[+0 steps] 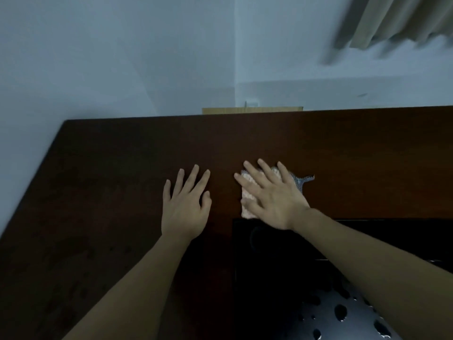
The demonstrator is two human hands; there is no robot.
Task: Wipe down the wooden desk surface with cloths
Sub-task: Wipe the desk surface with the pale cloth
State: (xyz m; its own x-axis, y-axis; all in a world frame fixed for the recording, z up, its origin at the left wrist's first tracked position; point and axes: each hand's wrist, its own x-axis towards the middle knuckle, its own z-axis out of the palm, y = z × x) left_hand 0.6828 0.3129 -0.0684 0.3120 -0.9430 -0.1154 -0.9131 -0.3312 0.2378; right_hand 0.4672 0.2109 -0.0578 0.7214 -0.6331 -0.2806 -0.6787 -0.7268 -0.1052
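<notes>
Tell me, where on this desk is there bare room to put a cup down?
Bare wood runs left of the left hand to the desk edge, and along the far strip by the wall. It is crowded near right: the right hand presses the cloth beside a black object.

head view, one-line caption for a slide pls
Right hand presses a cloth flat on the dark wooden desk; left hand rests bare beside it.

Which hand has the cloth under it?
The right hand, pressing flat on the pink cloth. The left hand rests on bare desk.
</notes>
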